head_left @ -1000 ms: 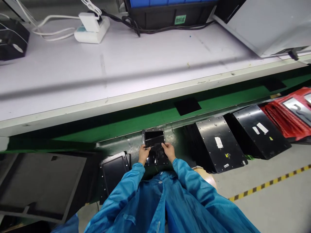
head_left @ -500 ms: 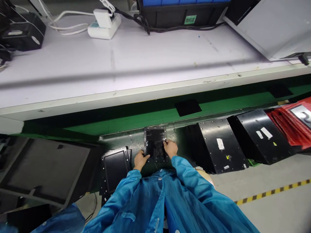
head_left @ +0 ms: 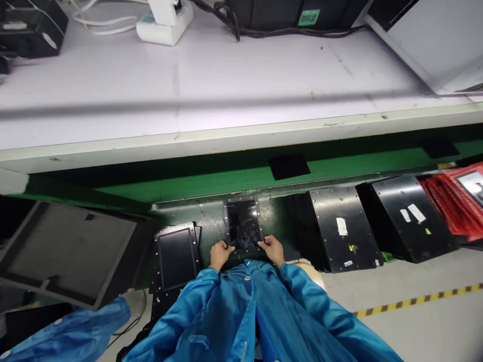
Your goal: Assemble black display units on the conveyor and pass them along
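Head view: the black-framed screen panel lies flat on the dark green work surface, right in front of me. Changed: a second ago both my hands were farther up the panel, at about its middle; now they are down by its two near corners. My right hand moves last, as half a second ago it was partway up the right edge. Another person's blue sleeve shows more at lower left.

Grip: my left hand has its thumb at the near left corner; my right hand has its thumb and fingertips at the near right corner. Undersides hidden, so can't tell if either is pinching the frame or just touching.

Pose: hands low, close to my jacket, angled in toward each other, forearms coming up from either side. Stacked framed panels sit left of my left hand, black plates well to the right.
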Available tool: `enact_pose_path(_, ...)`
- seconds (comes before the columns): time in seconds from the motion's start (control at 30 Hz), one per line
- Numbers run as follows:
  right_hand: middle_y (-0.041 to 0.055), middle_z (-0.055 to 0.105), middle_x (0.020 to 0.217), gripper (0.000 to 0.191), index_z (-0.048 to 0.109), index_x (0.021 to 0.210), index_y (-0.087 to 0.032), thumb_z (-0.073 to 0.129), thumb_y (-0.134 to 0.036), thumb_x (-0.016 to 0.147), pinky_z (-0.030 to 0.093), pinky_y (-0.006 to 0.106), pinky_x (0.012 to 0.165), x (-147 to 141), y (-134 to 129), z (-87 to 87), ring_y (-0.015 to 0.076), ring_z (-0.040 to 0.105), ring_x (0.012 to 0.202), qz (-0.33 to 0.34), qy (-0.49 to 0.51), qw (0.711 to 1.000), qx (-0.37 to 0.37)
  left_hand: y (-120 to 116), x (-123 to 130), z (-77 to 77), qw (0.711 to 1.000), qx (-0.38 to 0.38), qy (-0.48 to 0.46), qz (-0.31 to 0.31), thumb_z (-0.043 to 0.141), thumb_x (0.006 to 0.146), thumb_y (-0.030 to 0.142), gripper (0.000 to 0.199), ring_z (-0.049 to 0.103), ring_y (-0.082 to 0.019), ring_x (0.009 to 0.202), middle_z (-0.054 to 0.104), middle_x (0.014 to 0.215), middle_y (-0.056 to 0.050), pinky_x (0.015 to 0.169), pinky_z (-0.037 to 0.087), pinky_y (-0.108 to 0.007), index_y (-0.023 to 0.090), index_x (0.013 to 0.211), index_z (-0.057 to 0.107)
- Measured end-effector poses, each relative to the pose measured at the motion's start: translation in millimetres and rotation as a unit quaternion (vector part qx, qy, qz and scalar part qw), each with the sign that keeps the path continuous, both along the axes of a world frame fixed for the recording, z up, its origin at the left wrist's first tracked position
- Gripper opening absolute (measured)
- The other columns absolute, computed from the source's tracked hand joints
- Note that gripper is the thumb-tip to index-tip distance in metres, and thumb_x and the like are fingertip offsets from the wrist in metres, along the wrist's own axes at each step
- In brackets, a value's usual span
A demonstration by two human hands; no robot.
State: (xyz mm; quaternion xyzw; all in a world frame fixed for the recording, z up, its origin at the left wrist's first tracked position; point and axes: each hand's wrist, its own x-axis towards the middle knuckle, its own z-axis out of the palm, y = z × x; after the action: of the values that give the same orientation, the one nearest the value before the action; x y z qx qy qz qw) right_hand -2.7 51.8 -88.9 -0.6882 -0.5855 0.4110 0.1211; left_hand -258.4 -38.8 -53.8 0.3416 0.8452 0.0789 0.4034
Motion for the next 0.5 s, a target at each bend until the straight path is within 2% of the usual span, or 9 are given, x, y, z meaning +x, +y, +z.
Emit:
enact_pose_path(0.13,0.0057,0.075,0.096,0.031,0.067,0.099,-0.023,0.068,-0.051,0.085,0.053,0.034,0.086,1,-5,-1.9,0.0243,0.071,0.091,0.051,-0.013,0.998,0.046,6,2,2.7,0.999,-0.009,0.035,0.002,0.081,0.085,0.044,0.030,0.074,-0.023,0.090,0.076,0.081,-0.004,0.076,0.045,-0.029,0.024,0.076,0.061)
enact_pose_path(0.27,0.0091,0.071,0.102,0.033,0.064,0.102,-0.021,0.060,-0.052,0.092,0.051,0.033,0.085,-8,3,2.0,0.0250,0.069,0.096,0.078,-0.054,0.993,0.073,16,4,10.8,0.999,-0.001,0.045,0.007,0.076,0.090,0.045,0.028,0.074,-0.025,0.094,0.077,0.086,-0.004,0.080,0.046,-0.031,0.025,0.078,0.060)
enact_pose_path(0.37,0.0055,0.073,0.095,0.028,0.065,0.101,-0.023,0.065,-0.050,0.092,0.048,0.030,0.080,-12,16,12.0,0.0236,0.070,0.091,0.098,-0.084,0.991,0.028,21,2,16.1,0.999,-0.007,0.043,-0.012,0.074,0.091,0.046,0.027,0.074,-0.026,0.097,0.078,0.090,-0.005,0.082,0.047,-0.031,0.025,0.079,0.061)
enact_pose_path(0.5,0.0062,0.076,0.089,0.031,0.071,0.090,-0.024,0.068,-0.054,0.094,0.044,0.029,0.074,-8,31,31.7,0.0249,0.072,0.089,0.177,-0.132,0.974,-0.043,11,-9,19.2,0.997,-0.036,0.025,-0.066,0.075,0.090,0.041,0.025,0.074,-0.027,0.099,0.079,0.093,-0.008,0.083,0.048,-0.032,0.024,0.076,0.064)
